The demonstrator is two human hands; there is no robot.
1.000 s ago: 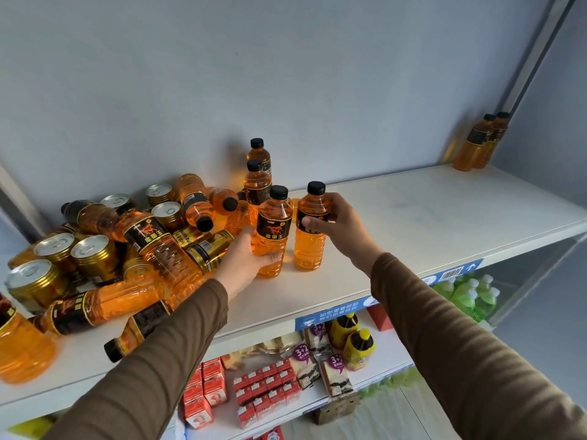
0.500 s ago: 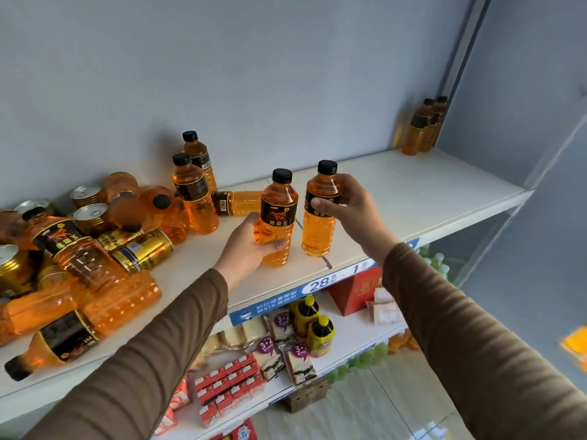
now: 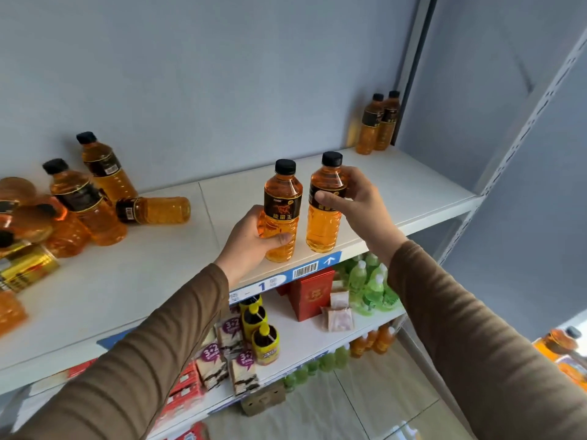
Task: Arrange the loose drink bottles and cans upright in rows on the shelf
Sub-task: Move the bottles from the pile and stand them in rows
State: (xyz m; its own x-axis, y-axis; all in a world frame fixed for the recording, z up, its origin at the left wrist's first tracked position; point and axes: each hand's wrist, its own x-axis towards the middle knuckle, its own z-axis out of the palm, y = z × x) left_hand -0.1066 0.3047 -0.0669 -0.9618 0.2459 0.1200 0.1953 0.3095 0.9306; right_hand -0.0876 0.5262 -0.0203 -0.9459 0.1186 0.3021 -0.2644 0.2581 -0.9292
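**Two bottles gripped upright at shelf front**

Your left hand (image 3: 254, 236) wraps the lower body of one orange bottle (image 3: 281, 211); your right hand (image 3: 352, 201) pinches the label of the second bottle (image 3: 324, 208). Both stand upright, just beside each other, near the white shelf's (image 3: 413, 185) front edge.
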